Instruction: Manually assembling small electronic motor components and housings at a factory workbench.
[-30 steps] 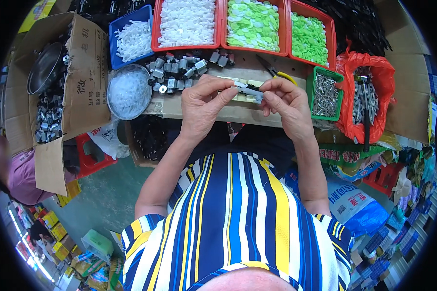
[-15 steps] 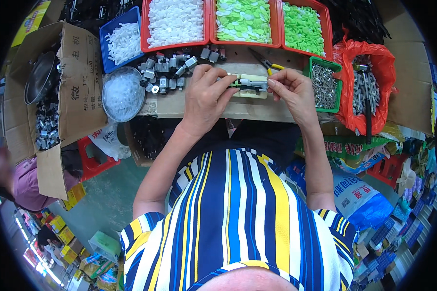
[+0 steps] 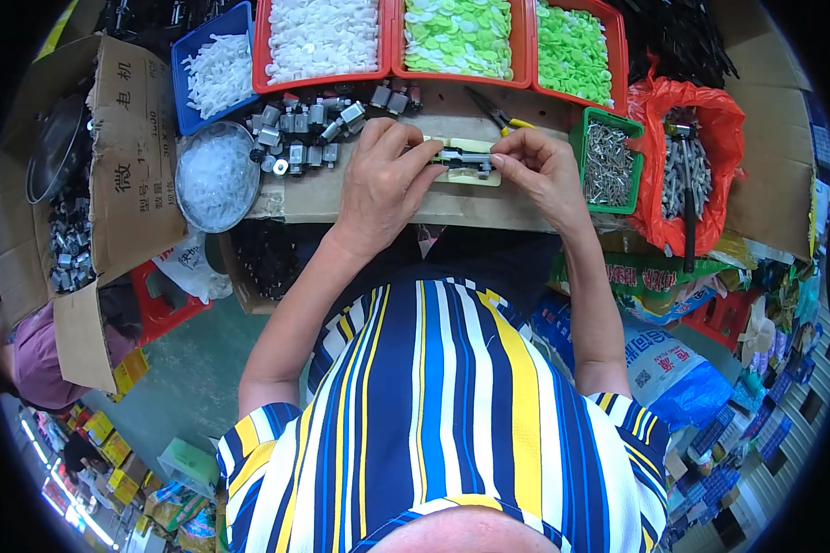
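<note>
A slim black-and-grey part (image 3: 466,161) lies over a pale yellow block (image 3: 470,180) at the front edge of the work surface. Thumb and forefinger of my left hand (image 3: 381,182) pinch its left end, and the other fingers curl inward. At its right end, the thumb and forefinger of my right hand (image 3: 542,173) close together on the tip. Whether a smaller piece sits between those right fingertips is hidden. Just beyond the right hand lie pliers (image 3: 518,123) with yellow handles.
Small metal motors (image 3: 297,155) lie loose at left, beside a bowl (image 3: 217,175) of clear pieces and a cardboard box (image 3: 138,157). Red trays (image 3: 392,69) line the back. Right of my hands are a green tray (image 3: 638,166) of metal pins and a red bag (image 3: 657,217). Someone's sleeve (image 3: 51,355) shows far left.
The view has shifted slightly. My right hand has moved a little left with the part's end. The green bit near my left fingertips no longer shows; a black section shows there instead.
</note>
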A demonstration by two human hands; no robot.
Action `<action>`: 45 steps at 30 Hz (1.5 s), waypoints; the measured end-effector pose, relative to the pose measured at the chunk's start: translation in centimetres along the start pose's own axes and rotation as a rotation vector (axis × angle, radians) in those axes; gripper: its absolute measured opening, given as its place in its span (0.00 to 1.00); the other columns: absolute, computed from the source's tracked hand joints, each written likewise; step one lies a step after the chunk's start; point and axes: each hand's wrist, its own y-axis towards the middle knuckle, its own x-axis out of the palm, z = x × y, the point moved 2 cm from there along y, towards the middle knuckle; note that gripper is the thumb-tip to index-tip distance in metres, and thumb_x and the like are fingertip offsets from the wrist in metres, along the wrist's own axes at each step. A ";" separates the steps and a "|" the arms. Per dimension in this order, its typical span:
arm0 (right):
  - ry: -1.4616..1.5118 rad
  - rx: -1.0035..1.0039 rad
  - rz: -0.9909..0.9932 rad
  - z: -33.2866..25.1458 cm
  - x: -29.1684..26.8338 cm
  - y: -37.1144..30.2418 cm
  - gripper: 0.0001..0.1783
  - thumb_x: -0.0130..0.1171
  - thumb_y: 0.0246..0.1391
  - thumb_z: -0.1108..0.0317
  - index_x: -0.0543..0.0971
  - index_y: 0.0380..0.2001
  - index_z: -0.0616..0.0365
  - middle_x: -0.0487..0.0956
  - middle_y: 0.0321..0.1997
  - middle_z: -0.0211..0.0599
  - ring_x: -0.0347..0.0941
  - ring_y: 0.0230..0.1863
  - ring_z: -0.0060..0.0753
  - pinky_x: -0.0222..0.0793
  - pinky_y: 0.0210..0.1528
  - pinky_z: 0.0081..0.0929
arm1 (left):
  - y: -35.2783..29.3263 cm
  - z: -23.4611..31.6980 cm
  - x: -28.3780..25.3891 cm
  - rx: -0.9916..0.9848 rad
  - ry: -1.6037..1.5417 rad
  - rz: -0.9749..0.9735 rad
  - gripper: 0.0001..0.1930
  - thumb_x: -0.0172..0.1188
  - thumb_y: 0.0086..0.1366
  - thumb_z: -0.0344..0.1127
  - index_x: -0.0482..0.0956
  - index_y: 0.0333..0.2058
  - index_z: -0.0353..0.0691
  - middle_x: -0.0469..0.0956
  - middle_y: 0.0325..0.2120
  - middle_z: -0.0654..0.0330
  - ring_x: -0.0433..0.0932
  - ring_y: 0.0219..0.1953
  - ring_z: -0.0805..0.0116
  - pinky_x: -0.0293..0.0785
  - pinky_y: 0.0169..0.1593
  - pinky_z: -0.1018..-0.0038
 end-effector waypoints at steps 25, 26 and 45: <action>-0.324 -0.105 -0.020 -0.9 -0.9 -0.7 0.09 0.67 0.52 0.72 0.78 0.35 0.61 0.73 0.25 0.24 0.66 0.25 0.13 0.60 0.26 0.16 | 1.8 1.2 1.2 0.128 0.060 -0.043 0.10 0.66 0.49 0.25 0.81 0.33 0.38 0.76 0.30 0.58 0.73 0.40 0.54 0.71 0.44 0.62; -0.399 -0.100 -0.035 -2.1 -1.1 -0.9 0.11 0.67 0.51 0.71 0.78 0.36 0.62 0.74 0.25 0.27 0.67 0.25 0.15 0.62 0.26 0.18 | 1.7 1.2 1.1 0.138 0.057 -0.032 0.10 0.66 0.49 0.25 0.81 0.33 0.38 0.76 0.30 0.58 0.73 0.40 0.54 0.71 0.44 0.62; -1.093 -0.740 0.645 -11.9 -11.7 17.9 0.27 0.66 0.53 0.55 0.75 0.50 0.61 0.80 0.42 0.49 0.79 0.43 0.51 0.76 0.42 0.41 | 1.9 1.3 -4.4 -0.174 0.174 0.249 0.49 0.72 0.54 0.40 0.51 0.69 0.43 0.48 0.66 0.45 0.55 0.64 0.46 0.54 0.65 0.57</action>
